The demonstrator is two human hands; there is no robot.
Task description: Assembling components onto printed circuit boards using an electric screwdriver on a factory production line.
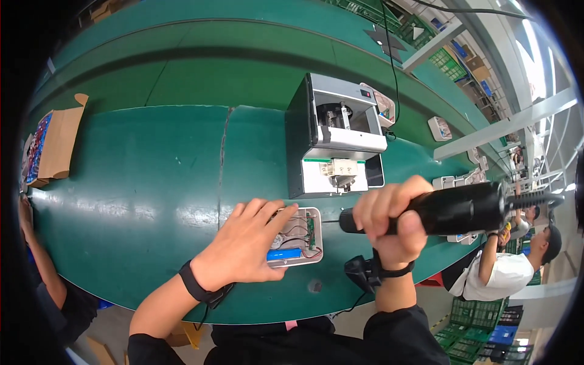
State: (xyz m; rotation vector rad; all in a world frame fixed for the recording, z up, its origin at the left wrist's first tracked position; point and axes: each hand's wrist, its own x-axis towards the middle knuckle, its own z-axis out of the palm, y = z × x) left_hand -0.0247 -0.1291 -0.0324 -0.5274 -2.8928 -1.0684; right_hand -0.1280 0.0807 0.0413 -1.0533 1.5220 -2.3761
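Observation:
My left hand (240,243) spans a small white plastic housing (294,264), gripping it with the thumb at its near edge and the fingers over its far edge. Inside the housing are a blue battery cell (284,254), a green circuit board (311,230) and thin dark and red wires; the palm covers its left part. My right hand (392,219) is wrapped around a black electric screwdriver (456,210), held sideways. Its thin bit points left, close to the housing's right edge; whether they touch I cannot tell.
A grey-and-black screw feeder (337,140) stands beyond the housing on the green table (146,207). An open cardboard box (64,140) of blue parts lies far left, near another person's arm (45,264). More white housings (439,129) sit to the right, where a co-worker (502,271) works.

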